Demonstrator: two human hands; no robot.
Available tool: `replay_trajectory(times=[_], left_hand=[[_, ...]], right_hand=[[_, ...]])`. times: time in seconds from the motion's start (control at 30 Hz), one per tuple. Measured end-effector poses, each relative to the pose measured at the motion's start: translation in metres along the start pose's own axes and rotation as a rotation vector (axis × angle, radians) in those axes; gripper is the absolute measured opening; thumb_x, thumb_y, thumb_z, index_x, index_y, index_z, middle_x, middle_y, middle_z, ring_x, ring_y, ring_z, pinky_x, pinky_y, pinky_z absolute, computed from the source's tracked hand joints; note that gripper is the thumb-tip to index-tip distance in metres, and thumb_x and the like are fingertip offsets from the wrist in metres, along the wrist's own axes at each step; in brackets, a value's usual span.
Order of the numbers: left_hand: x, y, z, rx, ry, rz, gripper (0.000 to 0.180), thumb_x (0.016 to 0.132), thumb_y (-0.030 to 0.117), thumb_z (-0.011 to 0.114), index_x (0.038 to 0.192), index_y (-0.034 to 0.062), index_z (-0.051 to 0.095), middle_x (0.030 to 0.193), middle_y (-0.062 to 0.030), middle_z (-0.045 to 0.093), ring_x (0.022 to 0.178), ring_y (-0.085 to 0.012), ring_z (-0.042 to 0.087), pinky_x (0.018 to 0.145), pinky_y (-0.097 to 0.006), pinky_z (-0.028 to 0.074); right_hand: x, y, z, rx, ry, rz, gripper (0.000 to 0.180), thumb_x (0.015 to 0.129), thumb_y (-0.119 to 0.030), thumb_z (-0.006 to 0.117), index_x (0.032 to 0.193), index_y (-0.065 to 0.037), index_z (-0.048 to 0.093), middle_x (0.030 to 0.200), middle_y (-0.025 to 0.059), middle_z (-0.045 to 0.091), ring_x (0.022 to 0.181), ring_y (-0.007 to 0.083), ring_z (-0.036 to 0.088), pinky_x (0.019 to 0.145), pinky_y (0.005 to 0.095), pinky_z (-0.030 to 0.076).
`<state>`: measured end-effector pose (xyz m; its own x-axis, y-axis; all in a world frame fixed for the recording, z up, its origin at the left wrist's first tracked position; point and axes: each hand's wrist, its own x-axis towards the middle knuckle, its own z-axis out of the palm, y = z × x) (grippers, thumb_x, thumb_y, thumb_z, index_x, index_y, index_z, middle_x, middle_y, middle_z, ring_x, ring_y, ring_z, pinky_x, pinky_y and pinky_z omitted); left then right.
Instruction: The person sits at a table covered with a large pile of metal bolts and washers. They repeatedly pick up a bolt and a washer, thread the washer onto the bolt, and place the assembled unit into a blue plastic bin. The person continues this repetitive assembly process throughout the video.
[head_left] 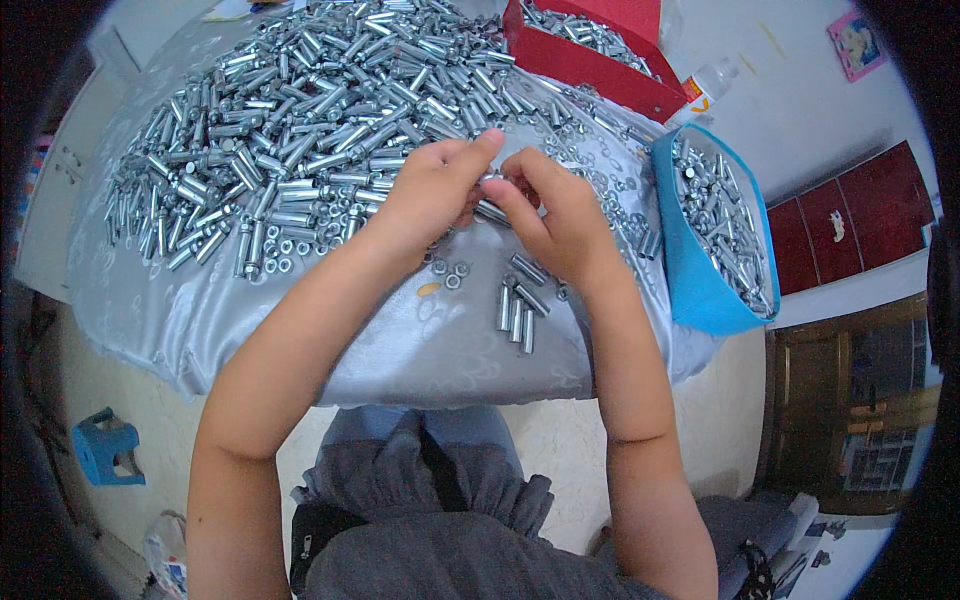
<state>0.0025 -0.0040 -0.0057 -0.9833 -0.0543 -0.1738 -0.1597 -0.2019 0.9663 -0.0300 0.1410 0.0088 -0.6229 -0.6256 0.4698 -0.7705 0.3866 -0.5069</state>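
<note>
My left hand (432, 192) and my right hand (560, 215) meet over the table, fingers bent and closed. Between the fingertips shows a small shiny metal piece (495, 174), apparently part of a sleeve anchor; fingers hide most of it. A silver sleeve (491, 211) lies just under the hands, and whether it is held I cannot tell. Nearer to me, several sleeve anchors (516, 316) lie in a small group. Loose nuts (453, 275) rest below my left hand. Beyond the hands spreads a big heap of sleeve anchors (330, 110).
Right of the hands, washers (610, 185) lie scattered on the silvery tablecloth (420, 350). A blue bin (708, 300) full of metal anchors stands at the right edge. Behind are a red box (600, 75) with more parts and a plastic bottle (708, 85). A blue stool (107, 448) stands on the floor at left.
</note>
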Motion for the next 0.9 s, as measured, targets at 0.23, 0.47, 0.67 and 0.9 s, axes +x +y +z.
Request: replay_trajectory(times=[0.23,0.47,0.67,0.9], left_hand=[[-0.005,-0.001,0.002,0.086,0.071,0.58,0.03,0.086,0.024,0.051,0.064,0.0039,0.043,0.058,0.0002,0.042,0.055,-0.0075,0.035,0.051,-0.022,0.032],[-0.015,0.007,0.0,0.489,0.072,0.855,0.023,0.084,0.013,0.053,0.067,0.0012,0.044,0.06,-0.0013,0.04,0.058,-0.0076,0.036,0.051,-0.025,0.033],[-0.019,0.011,-0.002,0.543,0.075,0.839,0.022,0.081,0.016,0.057,0.067,0.0013,0.048,0.057,-0.0048,0.046,0.055,-0.0107,0.043,0.051,-0.026,0.037],[-0.015,0.007,-0.004,0.468,-0.313,0.512,0.028,0.076,0.021,0.064,0.06,0.0045,0.049,0.058,0.0002,0.05,0.057,-0.0069,0.044,0.053,-0.023,0.037]], right_hand=[[-0.001,-0.013,0.012,0.871,-0.097,0.445,0.038,0.09,-0.036,0.041,0.067,-0.006,0.042,0.053,0.0008,0.038,0.046,0.0123,0.04,0.043,0.0266,0.033],[0.001,-0.001,-0.003,1.376,-0.506,0.649,0.043,0.088,-0.045,0.038,0.06,-0.012,0.035,0.049,-0.0046,0.024,0.038,0.0081,0.025,0.036,0.0223,0.023],[0.002,-0.013,-0.011,1.209,-0.414,0.743,0.043,0.088,-0.043,0.039,0.062,-0.009,0.04,0.049,-0.0044,0.028,0.038,0.0079,0.027,0.036,0.0223,0.024],[0.007,0.001,-0.012,0.971,-0.017,0.675,0.037,0.09,-0.037,0.04,0.072,-0.005,0.048,0.054,-0.0012,0.04,0.043,0.0092,0.038,0.041,0.0233,0.032]])
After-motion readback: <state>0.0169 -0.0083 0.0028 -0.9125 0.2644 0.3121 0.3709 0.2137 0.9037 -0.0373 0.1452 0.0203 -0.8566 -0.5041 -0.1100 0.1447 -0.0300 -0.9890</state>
